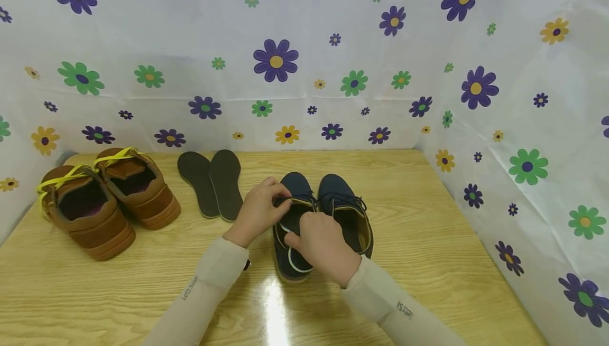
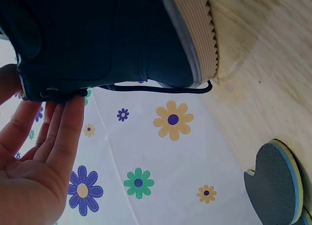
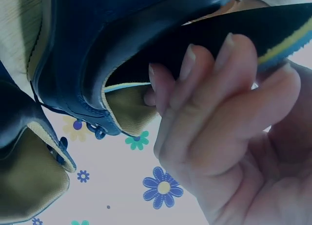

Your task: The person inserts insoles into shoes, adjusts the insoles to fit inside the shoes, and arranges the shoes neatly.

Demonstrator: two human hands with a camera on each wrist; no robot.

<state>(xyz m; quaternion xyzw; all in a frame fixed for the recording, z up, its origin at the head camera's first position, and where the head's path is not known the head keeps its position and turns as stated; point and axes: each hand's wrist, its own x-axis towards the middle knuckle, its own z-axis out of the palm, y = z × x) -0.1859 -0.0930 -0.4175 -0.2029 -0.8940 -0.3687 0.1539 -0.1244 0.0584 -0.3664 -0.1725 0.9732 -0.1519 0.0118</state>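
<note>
Two navy lace-up shoes stand side by side on the wooden table, toes pointing away from me. At the left navy shoe, my left hand pinches the edge of the opening near the laces. The left wrist view shows this hand with its thumb and fingers on either side of that edge. My right hand grips a black insole with a yellow and blue edge. Its front part is inside the shoe, its heel end tilted up. The right navy shoe is beside it, untouched.
Brown shoes with yellow laces stand at the left. Two dark insoles lie overlapping between them and the navy pair. A flower-patterned cloth hangs behind the wooden table and along its sides.
</note>
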